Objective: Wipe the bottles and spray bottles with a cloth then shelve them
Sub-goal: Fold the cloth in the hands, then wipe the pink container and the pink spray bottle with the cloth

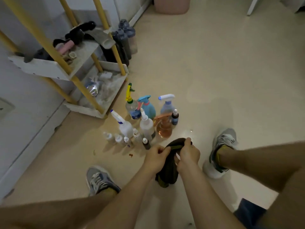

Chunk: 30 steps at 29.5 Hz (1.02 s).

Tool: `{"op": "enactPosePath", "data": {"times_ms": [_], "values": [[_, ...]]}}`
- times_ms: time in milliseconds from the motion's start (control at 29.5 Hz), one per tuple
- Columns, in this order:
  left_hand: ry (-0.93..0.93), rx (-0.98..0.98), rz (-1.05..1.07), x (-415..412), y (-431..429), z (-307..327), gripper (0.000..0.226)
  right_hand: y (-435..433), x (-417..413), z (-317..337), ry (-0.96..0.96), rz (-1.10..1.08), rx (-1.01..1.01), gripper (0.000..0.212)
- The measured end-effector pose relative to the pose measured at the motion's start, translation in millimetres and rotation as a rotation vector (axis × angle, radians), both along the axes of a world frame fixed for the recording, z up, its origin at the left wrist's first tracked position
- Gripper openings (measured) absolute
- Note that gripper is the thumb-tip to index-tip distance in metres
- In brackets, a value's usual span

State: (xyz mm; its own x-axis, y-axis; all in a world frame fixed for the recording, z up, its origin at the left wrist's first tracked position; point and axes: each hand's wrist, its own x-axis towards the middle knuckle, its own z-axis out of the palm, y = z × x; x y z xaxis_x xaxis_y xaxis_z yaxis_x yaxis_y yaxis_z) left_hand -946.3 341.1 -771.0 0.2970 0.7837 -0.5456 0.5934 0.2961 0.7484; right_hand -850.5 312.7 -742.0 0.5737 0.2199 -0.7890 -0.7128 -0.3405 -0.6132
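Note:
Both hands hold a dark cloth (168,171) above the floor, between my feet. My left hand (156,157) pinches its upper left edge, and my right hand (188,153) grips its top, the rest hanging down. Just beyond stands a cluster of bottles: a white spray bottle (124,125), a white squeeze bottle (146,125), an amber spray bottle (163,128), a teal spray bottle (147,106), a pale blue spray bottle (167,104), a clear one with a yellow-green trigger (132,106), a small dark spray bottle (175,117), a small brown bottle (146,143) and several small white bottles (115,138).
A white shelf rack with yellow posts (69,70) stands at the left against the wall, its trays full of clutter. Dark flasks (123,42) stand behind it. A pink bin (171,5) sits far back. My shoes (99,180) (221,151) flank the cloth.

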Motion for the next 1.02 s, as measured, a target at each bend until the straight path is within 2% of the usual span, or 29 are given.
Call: {"op": "enactPosePath", "data": {"times_ms": [102,169,271,339,407,474,576,644,745,847,881,949,1017], "values": [[-0.069,-0.235,-0.153,8.7,13.8,5.2,0.039,8.8,10.9,-11.5,-0.026,-0.030,-0.034,0.042],[-0.034,-0.217,-0.313,13.0,25.7,5.7,0.040,14.1,22.4,-16.5,0.041,-0.057,-0.033,0.041],[0.081,0.035,-0.517,24.0,50.2,5.1,0.037,16.0,39.8,-29.9,0.071,-0.077,-0.012,0.039],[0.168,0.344,-0.493,40.5,72.1,3.4,0.030,15.1,48.7,-41.7,0.050,-0.102,-0.001,0.034],[0.331,0.700,-0.488,59.4,97.4,-0.9,0.017,15.0,51.6,-50.1,0.045,-0.104,0.003,0.032],[0.559,0.859,-0.595,78.7,118.8,-13.1,0.015,16.9,52.2,-55.5,0.070,-0.070,0.028,0.032],[0.800,0.656,-0.722,98.6,134.0,-20.8,0.022,23.8,55.9,-59.7,0.089,0.000,0.043,0.030],[0.862,0.593,-0.789,106.2,137.2,-22.0,0.016,26.9,63.7,-62.3,0.074,0.008,0.055,0.029],[0.766,0.579,-0.709,102.1,134.6,-21.2,0.006,26.4,71.5,-64.9,0.099,-0.033,0.040,0.029],[0.591,0.536,-0.414,80.9,126.8,-11.5,0.007,25.0,73.6,-67.1,0.222,-0.128,0.057,0.034],[0.476,0.440,-0.249,72.6,123.5,-4.5,0.014,24.5,73.5,-66.3,0.290,-0.183,0.098,0.039],[0.128,0.184,0.110,59.1,112.0,15.4,0.024,23.9,71.6,-54.6,0.422,-0.280,0.228,0.048],[-0.103,0.037,0.316,49.0,97.1,36.7,0.030,26.6,65.7,-34.8,0.536,-0.305,0.384,0.052]]}}
